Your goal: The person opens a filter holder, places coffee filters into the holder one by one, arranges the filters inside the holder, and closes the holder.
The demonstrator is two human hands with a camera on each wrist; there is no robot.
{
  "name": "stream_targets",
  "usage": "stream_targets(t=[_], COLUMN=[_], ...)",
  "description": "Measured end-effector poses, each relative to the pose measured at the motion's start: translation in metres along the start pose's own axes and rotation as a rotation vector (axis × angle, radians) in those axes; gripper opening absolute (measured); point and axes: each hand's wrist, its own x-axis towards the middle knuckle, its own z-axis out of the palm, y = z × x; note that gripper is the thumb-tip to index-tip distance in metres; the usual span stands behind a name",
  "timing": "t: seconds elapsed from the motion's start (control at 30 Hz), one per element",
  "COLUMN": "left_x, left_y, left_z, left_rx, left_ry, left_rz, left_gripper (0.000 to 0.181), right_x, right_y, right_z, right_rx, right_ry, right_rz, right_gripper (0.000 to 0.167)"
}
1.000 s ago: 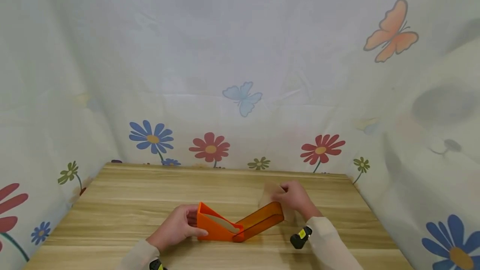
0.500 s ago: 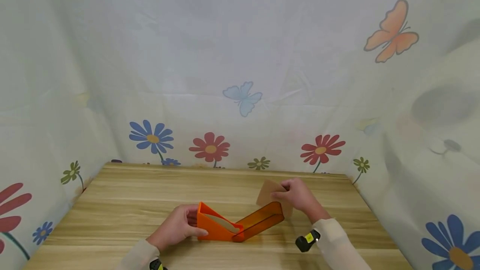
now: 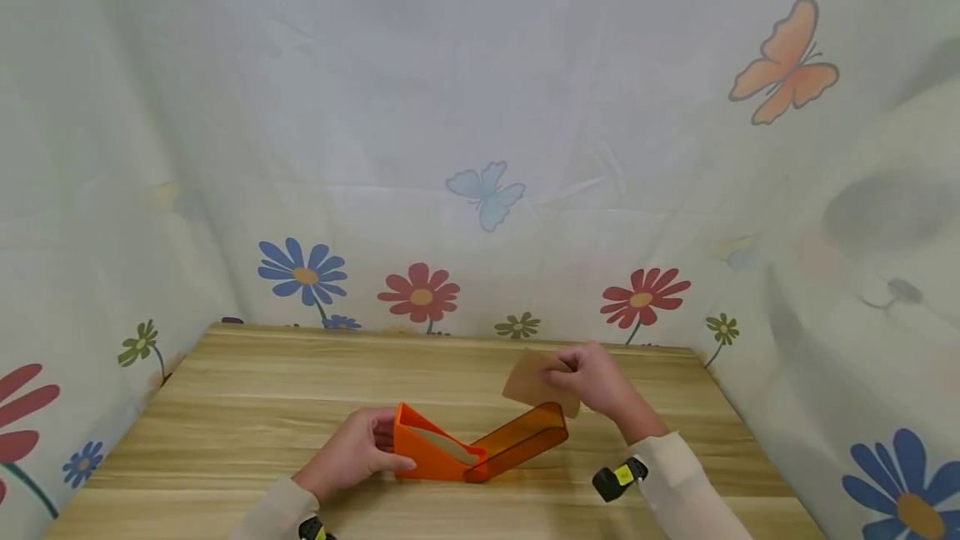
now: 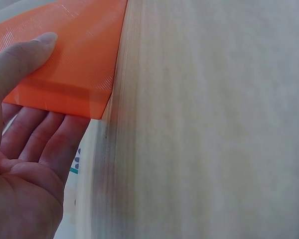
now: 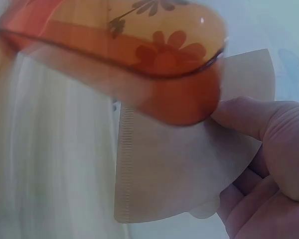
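Observation:
An orange coffee filter holder [image 3: 426, 463] stands on the wooden table with its tinted see-through lid [image 3: 521, 442] swung out to the right. Pale paper filters [image 3: 444, 445] show inside its slanted opening. My left hand [image 3: 356, 452] grips the holder's left end, thumb on the near face and fingers behind; the left wrist view shows the thumb flat on the orange wall [image 4: 79, 64]. Just behind the lid, my right hand [image 3: 600, 386] pinches a brown cone coffee filter [image 3: 527, 379]. Its crimped edge [image 5: 126, 149] shows in the right wrist view, where the lid covers part of the paper.
The wooden table [image 3: 300, 373] reaches back to a pale curtain [image 3: 375, 107] printed with flowers and butterflies. More of this curtain hangs at both sides. A small black device [image 3: 618, 478] is strapped at each wrist.
My right hand has lifted the coffee filter a little, up and away behind the lid, and the paper has tilted. My left hand and the holder have stayed in place.

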Motion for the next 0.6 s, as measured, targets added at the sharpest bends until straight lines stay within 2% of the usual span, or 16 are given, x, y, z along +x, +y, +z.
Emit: stream_targets(t=[0.2,0.43,0.6], left_x=[0.000,0.001,0.000], left_y=[-0.001,-0.003,-0.005], left_z=[0.000,0.000,0.000], left_rx=[-0.004,-0.008,-0.010], left_ry=[-0.003,-0.006,-0.008], left_rz=[0.010,0.017,0.023], left_gripper=[0.053,0.053,0.052], right_x=[-0.001,-0.006,-0.009], right_y=[-0.017,-0.048,-0.061], right_z=[-0.006,-0.010,-0.007], right_rx=[0.044,0.057,0.094], right_ry=[-0.018,-0.034,-0.044], right_rz=[-0.001,-0.011,-0.047], right_gripper=[0.033,0.027,0.012])
